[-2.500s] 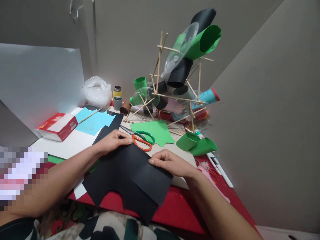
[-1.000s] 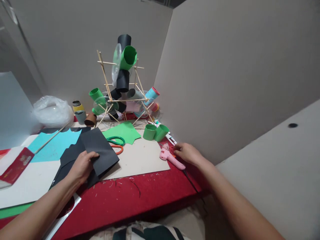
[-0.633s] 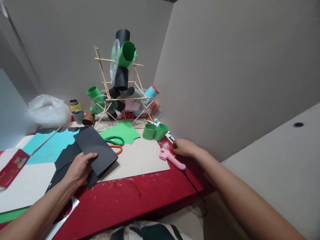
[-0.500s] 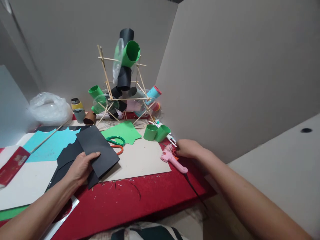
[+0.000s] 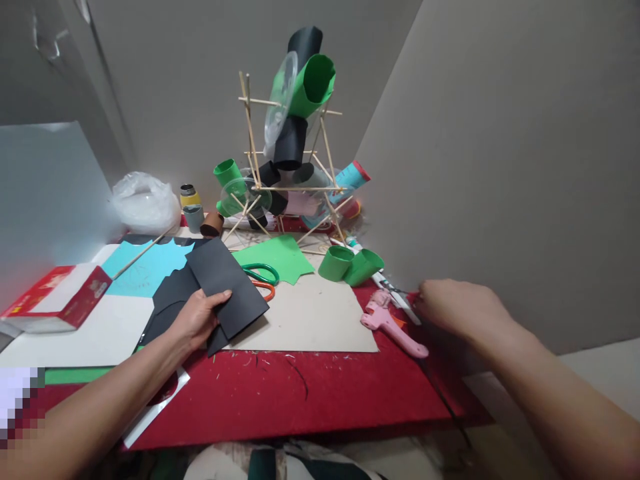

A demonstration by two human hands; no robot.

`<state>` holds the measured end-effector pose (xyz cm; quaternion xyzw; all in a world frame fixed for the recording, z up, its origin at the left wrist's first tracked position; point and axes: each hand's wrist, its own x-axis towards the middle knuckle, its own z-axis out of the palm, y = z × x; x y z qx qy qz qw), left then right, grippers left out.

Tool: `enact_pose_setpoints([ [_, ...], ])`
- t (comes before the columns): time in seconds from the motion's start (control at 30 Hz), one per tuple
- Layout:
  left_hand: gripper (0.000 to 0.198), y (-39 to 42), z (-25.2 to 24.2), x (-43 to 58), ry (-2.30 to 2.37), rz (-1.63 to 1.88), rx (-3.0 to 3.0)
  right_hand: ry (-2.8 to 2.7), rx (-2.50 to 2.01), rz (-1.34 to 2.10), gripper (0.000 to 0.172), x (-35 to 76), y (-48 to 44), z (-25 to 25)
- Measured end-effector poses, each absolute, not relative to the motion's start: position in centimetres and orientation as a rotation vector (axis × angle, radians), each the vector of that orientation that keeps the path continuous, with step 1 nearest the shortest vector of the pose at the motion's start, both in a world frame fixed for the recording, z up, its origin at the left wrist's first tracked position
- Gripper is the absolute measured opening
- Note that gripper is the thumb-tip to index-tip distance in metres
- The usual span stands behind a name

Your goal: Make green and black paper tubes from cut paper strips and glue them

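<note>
My left hand (image 5: pixel 197 320) is closed on a black sheet of paper (image 5: pixel 230 287), the thumb lying on top; a second black piece shows under it. At the right edge of the table, my right hand (image 5: pixel 460 307) is closed round what looks like a pair of scissors (image 5: pixel 414 297) with red handles. Its thin metal end points left, and the fingers hide most of it. Just left of that hand lies a pink glue gun (image 5: pixel 395 327). Green-handled scissors (image 5: pixel 267 272) and orange-handled scissors (image 5: pixel 267 288) lie partly under the black paper.
Behind stands a wooden-stick frame (image 5: pixel 300 189) carrying black and green paper tubes. Two green paper rings (image 5: pixel 336 263) sit before it. A green sheet (image 5: pixel 280 257), blue paper (image 5: pixel 155 270), a red box (image 5: pixel 65 293) and a plastic bag (image 5: pixel 145 203) also lie about. A wall (image 5: pixel 500 167) borders the right.
My view has swung left, so the table appears farther right. My right hand has lifted away from beside the glue gun, with the red-handled scissors in it. My left hand still holds the black paper.
</note>
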<state>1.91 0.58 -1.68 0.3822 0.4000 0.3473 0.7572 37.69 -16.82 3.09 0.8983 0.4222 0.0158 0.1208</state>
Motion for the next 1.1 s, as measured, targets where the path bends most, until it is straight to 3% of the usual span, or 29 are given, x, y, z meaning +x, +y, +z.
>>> enact_pose_setpoints([
  [0.27, 0.038, 0.5, -1.7, 1.8, 0.813, 0.722, 0.785, 1.011, 2.62, -0.096, 0.044, 35.9, -18.0, 5.5],
  [0.6, 0.011, 1.6, -0.8, 1.1, 0.856, 0.868, 0.75, 1.097, 2.61, -0.179, 0.034, 36.8, -17.9, 2.8],
  [0.7, 0.013, 1.8, 0.8, 0.5, 0.822, 0.944, 0.727, 1.137, 2.626, -0.231, 0.029, 37.0, -17.9, 1.8],
  [0.8, 0.015, 1.9, 2.5, 0.0, 0.82, 1.003, 0.669, 1.179, 2.674, -0.154, 0.036, 35.7, -17.3, 1.9],
  [0.93, 0.016, 1.9, 3.9, -0.7, 0.788, 1.09, 0.604, 1.63, 2.775, -0.019, 0.034, 30.7, -14.1, 2.3],
  [1.0, 0.015, 1.7, 4.1, -1.1, 0.737, 1.111, 0.61, 2.078, 2.622, -0.042, 0.032, 27.4, -11.4, 1.8],
  [1.1, 0.012, 1.2, 4.0, -1.8, 0.607, 1.069, 0.678, 2.308, 2.429, -0.066, 0.034, 23.2, -7.0, 0.5],
])
